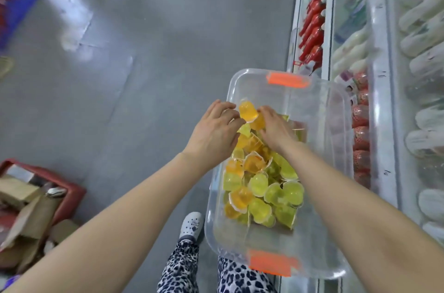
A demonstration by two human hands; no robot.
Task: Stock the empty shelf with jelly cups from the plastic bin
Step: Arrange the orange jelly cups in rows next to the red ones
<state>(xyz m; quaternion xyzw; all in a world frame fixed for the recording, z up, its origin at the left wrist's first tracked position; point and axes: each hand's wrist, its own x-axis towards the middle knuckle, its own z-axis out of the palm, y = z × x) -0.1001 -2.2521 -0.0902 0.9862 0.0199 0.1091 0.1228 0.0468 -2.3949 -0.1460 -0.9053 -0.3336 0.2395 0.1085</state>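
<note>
An orange jelly cup [248,111] is sitting raised at the far end of the heap, between the two hands. The left hand [216,129] is pinching it, curled fingers on its left side and the thumb beneath its rim. The right hand [276,127] is pressing against the cup's other side with bent fingers that are reaching down over the pile; whether they are closing on anything below cannot be told.

The remaining jelly cups [262,187], yellow-green and orange ones jumbled together, are lying loose in the near and middle part of the clear plastic bin [319,110], while its far right portion is showing bare bottom. An orange latch [287,80] is sitting on the bin's far rim and another orange clip [270,262] on the near rim.

Just to the right, the shelving unit [382,71] is running along the frame's edge, carrying red bottles [314,19], strawberry-print packs [360,139] and blurred white packages [425,35]. Which shelf level the bin is resting against cannot be told.

Below the bin, leopard-print trousers [180,268] and a white clog [192,225] are showing above the grey floor [156,52]. At lower left, a red crate [72,187] is holding cardboard pieces [26,216].
</note>
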